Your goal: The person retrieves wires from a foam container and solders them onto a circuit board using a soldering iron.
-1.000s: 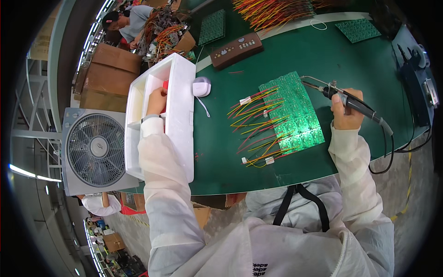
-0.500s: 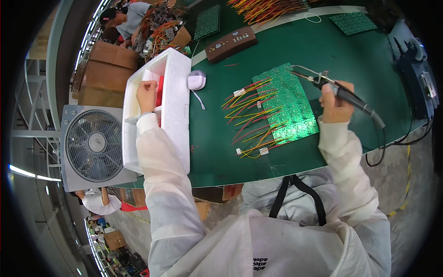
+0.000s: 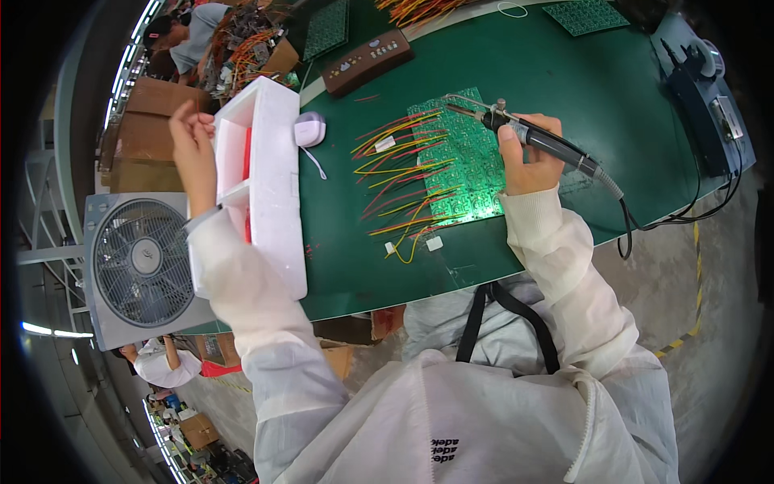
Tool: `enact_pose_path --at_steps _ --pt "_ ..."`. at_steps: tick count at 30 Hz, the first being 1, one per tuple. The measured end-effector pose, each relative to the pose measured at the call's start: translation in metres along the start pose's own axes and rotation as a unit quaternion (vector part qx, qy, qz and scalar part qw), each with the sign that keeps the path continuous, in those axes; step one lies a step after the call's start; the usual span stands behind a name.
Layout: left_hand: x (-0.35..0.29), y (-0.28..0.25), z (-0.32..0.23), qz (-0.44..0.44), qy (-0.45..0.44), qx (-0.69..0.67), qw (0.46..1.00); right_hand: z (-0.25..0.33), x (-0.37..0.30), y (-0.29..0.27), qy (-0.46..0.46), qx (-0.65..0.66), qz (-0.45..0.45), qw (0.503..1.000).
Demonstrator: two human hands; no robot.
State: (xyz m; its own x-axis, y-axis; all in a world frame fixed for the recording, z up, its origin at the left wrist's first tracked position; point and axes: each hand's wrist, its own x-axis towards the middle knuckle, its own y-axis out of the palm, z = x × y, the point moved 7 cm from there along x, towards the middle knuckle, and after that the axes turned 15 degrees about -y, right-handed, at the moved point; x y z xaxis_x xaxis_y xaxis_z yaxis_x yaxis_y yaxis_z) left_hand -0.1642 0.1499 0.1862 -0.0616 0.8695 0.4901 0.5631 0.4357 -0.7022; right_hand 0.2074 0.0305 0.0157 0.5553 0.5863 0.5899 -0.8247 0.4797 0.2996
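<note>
My right hand is wrapped round a black soldering iron, with a thin metal feed tube along its front end. Its tip hangs over the upper part of a green circuit board panel. Red, yellow and black wires with small white connectors stick out from the panel's left side. My left hand is raised over the far left wall of a white foam box. Its fingers are loosely bent and apart, and nothing shows in them. Red material lies inside the box.
A fan stands left of the box, below cardboard cartons. Beside the box sits a pale earphone case. A brown case, more panels and wire bundles lie at the back. The soldering station is at right.
My left hand has risen out of the foam box and moved to its left wall, its fingers loosening. The whole view has shifted; my right hand keeps the soldering iron over the panel.
</note>
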Motion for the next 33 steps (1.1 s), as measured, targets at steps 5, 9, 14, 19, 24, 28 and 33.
enact_pose_path --at_steps 5,9,14,19,24,28,33 --pt "-0.112 0.046 -0.121 0.109 0.035 -0.053 0.992 -0.001 0.004 -0.018 -0.021 0.007 -0.027 0.999" --pt "-0.217 0.130 -0.138 0.279 0.055 -0.069 0.956 -0.001 0.006 -0.019 -0.001 -0.012 -0.058 0.998" --pt "-0.242 0.168 -0.154 0.275 0.028 -0.104 0.955 -0.004 0.013 -0.033 0.000 -0.004 -0.067 0.998" --pt "-0.232 0.181 -0.152 0.213 0.050 -0.076 0.973 0.000 0.022 -0.053 -0.023 -0.065 -0.101 0.992" --pt "-0.219 0.181 -0.159 0.207 0.048 -0.103 0.972 0.003 0.024 -0.048 -0.034 -0.081 -0.088 0.992" --pt "-0.171 0.166 -0.152 0.109 0.063 -0.063 0.990 -0.009 0.032 -0.043 -0.016 -0.055 -0.048 0.997" --pt "-0.143 0.185 -0.126 0.080 0.097 -0.046 0.991 -0.017 0.040 -0.024 -0.005 -0.059 0.016 0.998"
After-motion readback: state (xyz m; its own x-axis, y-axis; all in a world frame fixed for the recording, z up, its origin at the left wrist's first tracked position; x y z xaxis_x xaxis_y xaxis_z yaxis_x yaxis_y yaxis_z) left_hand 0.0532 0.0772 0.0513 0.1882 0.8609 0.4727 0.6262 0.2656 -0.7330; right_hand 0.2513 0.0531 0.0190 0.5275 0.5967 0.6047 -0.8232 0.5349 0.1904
